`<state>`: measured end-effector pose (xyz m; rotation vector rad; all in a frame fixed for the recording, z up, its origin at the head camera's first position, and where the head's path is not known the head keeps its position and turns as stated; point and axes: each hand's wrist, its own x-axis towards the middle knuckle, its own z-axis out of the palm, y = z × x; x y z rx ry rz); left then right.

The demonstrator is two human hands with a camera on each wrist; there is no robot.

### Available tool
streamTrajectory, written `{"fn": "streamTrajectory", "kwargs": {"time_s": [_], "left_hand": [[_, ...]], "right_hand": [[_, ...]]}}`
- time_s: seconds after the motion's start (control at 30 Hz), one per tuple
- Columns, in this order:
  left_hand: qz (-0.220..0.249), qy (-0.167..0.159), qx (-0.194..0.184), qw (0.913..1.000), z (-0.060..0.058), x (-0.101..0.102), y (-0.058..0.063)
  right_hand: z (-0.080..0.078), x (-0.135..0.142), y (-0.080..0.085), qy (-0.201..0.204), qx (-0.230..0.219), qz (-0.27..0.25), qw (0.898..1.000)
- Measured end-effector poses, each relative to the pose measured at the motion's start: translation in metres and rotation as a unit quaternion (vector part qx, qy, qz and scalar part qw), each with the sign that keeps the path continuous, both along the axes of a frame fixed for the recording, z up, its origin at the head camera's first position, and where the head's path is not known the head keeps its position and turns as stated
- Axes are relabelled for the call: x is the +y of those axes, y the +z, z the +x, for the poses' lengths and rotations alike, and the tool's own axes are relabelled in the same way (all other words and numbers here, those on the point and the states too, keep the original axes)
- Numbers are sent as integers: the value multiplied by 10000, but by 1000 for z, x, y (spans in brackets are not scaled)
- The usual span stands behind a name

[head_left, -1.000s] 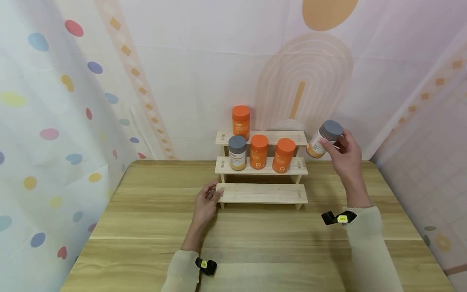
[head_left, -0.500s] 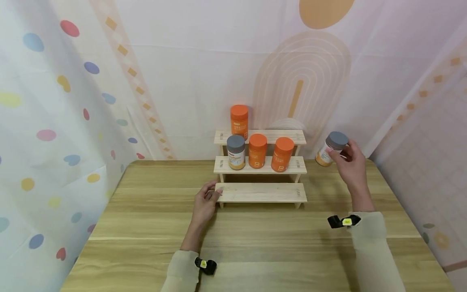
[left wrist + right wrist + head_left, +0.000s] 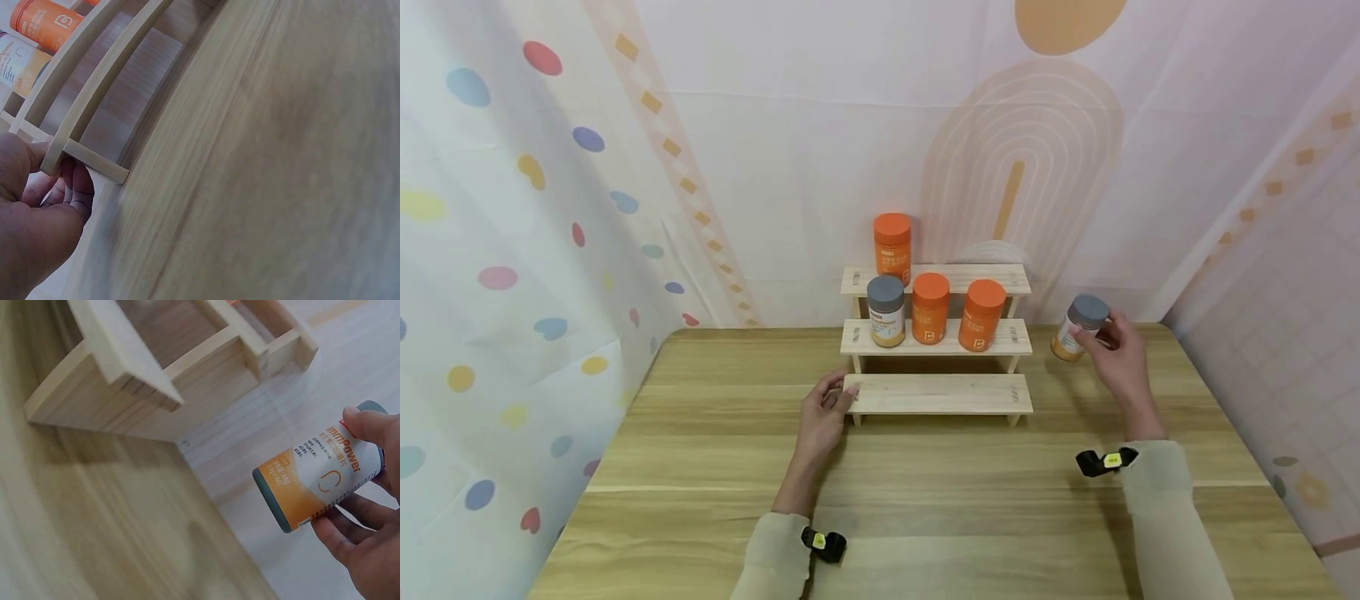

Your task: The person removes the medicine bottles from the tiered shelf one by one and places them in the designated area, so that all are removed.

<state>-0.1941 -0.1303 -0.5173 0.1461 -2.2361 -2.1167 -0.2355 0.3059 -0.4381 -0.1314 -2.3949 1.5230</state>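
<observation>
Wood-grained tabletop (image 3: 962, 500) below, right fingers (image 3: 335, 537) pinch a grey-lidded jar (image 3: 319, 465), left fingers (image 3: 81, 187) the stand (image 3: 936, 393).

“ImmPower”, “C”, “48g” on held grey-lidded jar (image 3: 322, 465), orange jars (image 3: 929, 310) illegible

The left sleeve (image 3: 775, 550) and right sleeve (image 3: 1168, 517) are plain, pale cream fabric. A left black unit (image 3: 831, 547) and right black unit (image 3: 1091, 463) adjoin the sleeve ends, each bearing a yellow label (image 3: 1112, 460).
</observation>
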Motion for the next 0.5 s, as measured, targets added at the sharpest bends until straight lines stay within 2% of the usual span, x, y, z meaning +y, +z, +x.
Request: {"fn": "streamTrajectory", "kwargs": {"time_s": [0.5], "left_hand": [[114,52,40,9999,0,1,-1]], "right_hand": [[0,6,-24,90,-474,132,9987]]}}
